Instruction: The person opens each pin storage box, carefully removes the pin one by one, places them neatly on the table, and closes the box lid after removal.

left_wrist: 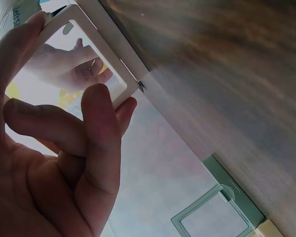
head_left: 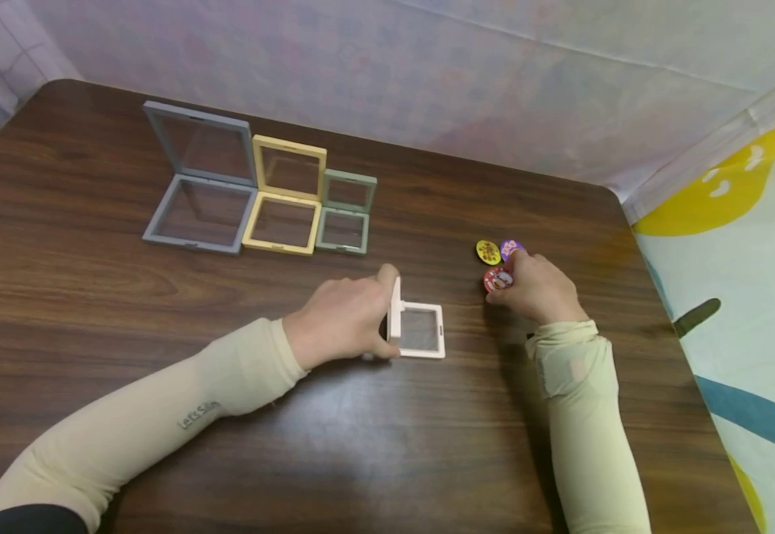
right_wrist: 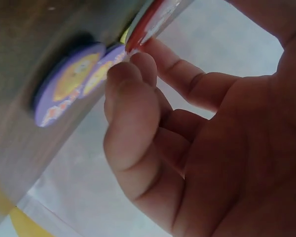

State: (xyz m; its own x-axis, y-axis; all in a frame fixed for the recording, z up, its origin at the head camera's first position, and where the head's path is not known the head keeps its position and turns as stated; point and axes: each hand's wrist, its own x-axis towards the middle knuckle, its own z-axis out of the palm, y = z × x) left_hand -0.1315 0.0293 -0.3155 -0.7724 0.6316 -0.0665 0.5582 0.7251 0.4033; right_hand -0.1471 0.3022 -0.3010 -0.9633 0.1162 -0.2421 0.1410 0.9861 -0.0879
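My left hand [head_left: 347, 315] holds the raised lid of a small white hinged frame [head_left: 442, 330]. The thumb and a finger span opposite edges of the lid, which stands upright over the flat half; in the left wrist view the white lid [left_wrist: 96, 42] has a clear window. Over to the right, my right hand [head_left: 542, 289] pinches a red round badge [head_left: 496, 279] by its edge, tilted in the right wrist view. Just beyond it lie a yellow round badge [head_left: 488, 252] and a purple one [head_left: 510, 248], partly covered by the fingers. Two purple badges [right_wrist: 69, 84] overlap in the right wrist view.
Three more hinged frames stand opened in a row at the back left: a large grey one [head_left: 160, 213], a yellow one [head_left: 282, 196] and a small green one [head_left: 350, 176]. The wooden table [head_left: 67, 297] meets a curtain [head_left: 427, 96] behind and a patterned cloth at right.
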